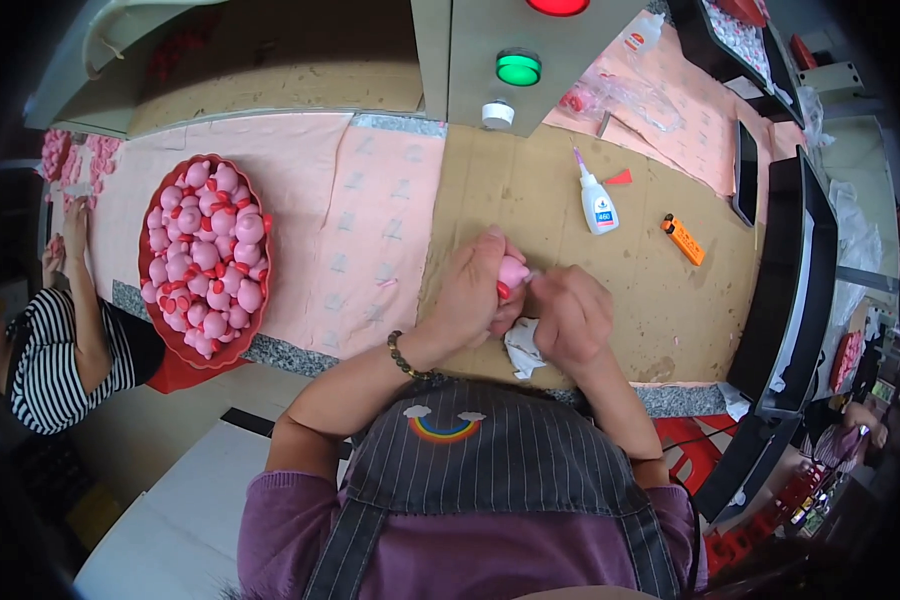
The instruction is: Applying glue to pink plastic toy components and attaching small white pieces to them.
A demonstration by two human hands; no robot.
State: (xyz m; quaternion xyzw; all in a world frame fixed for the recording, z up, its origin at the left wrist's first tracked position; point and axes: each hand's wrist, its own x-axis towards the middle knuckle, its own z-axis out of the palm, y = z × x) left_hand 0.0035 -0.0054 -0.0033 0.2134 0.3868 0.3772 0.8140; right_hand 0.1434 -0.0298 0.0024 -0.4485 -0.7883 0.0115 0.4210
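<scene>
Over the brown cardboard, my left hand is wrapped round a small pink toy figure with a red part at its lower side. Its narrow end points to the right. My right hand is closed in a pinch close by that end; whatever its fingertips hold is too small to make out. A crumpled white tissue lies beneath, between my two hands. Farther off, a white glue bottle with a purple nozzle lies beside a small red piece. To its right is an orange lighter.
A red scalloped tray heaped with pink figures sits on pink cloth at left. A grey housing with lit lamps overhangs the far side. Black bins stand at right. Another person in stripes works at far left.
</scene>
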